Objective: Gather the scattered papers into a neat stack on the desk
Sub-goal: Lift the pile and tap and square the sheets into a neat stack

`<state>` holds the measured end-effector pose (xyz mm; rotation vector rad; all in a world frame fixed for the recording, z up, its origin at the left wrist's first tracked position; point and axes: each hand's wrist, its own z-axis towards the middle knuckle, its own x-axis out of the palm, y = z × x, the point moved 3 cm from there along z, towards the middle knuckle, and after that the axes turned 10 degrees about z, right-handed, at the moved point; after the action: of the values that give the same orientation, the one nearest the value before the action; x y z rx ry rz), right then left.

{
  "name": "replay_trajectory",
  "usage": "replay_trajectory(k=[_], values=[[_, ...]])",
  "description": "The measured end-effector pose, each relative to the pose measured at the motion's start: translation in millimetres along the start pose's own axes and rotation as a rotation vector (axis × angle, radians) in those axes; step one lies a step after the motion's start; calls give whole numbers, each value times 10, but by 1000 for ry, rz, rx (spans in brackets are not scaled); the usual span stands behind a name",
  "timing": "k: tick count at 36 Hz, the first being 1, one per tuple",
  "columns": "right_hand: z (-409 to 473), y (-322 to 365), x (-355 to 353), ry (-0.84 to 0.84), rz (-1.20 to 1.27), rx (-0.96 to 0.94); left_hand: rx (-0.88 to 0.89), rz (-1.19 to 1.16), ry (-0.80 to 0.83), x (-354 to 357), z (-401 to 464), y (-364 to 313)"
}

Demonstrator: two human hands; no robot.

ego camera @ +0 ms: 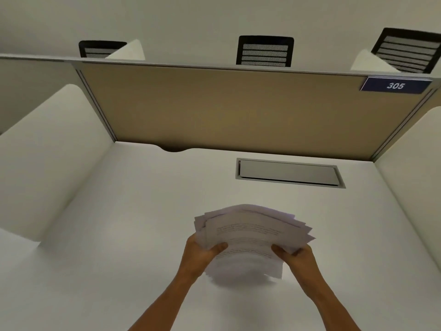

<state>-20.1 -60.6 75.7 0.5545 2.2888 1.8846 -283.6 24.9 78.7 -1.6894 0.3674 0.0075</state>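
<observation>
Nearest, forearms: two bare forearms rise from the bottom edge and converge toward the middle of the desk.
Left hand: the left hand (pixel 200 253) is closed on the left edge of the papers (pixel 254 235), thumb on top, fingers hidden underneath.
Right hand: the right hand (pixel 297 255) is closed on the right edge of the same bundle, thumb likewise laid over the top sheet.
Where the papers are: gathered into one bundle held between both hands, low over the desk (pixel 119 235); the near edge is blurred, so whether it touches the surface cannot be told.
State of the bundle: not yet neat; the far corners fan out and stick past one another, most of all on the right.
Key relation: the bundle's long axis runs left to right, spanning from one hand to the other, with the sheets extending away from the person; both hands sit about equally near, one at each short side.
What the next move calls for: probably squaring the edges, which both hands are placed to do from the sides, then laying the stack flat.
Farther on the desk: a closed grey cable hatch (pixel 290 173) is set into the surface well beyond the papers.
Farthest: a tan partition panel (pixel 226 108) backs the desk, carrying a blue plate (pixel 396 85) reading 305; black chair backs (pixel 265 51) show above it.
</observation>
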Motion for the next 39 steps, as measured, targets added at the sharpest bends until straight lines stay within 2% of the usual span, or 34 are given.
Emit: replay_trajectory(k=[4,9,21,24,30,33,39], values=[[-16,-100,-11,40,11,57,5,-9,37,14,-34,27],[-33,-70,23,-10,44,57,-42,-14,-15,33,-14,15],[-213,167,-79,43,56,-47,155,2,-15,-132,-102,-174],[-222,116,-47,73,26,-25,91,26,16,-111,-102,-65],[-182,-90,99,31,46,50,-18,66,13,44,-126,105],[-201,-5,160,17,46,19,-6,18,-59,48,-143,58],[-237,91,73,43,26,-31,92,38,1,-51,-148,-78]])
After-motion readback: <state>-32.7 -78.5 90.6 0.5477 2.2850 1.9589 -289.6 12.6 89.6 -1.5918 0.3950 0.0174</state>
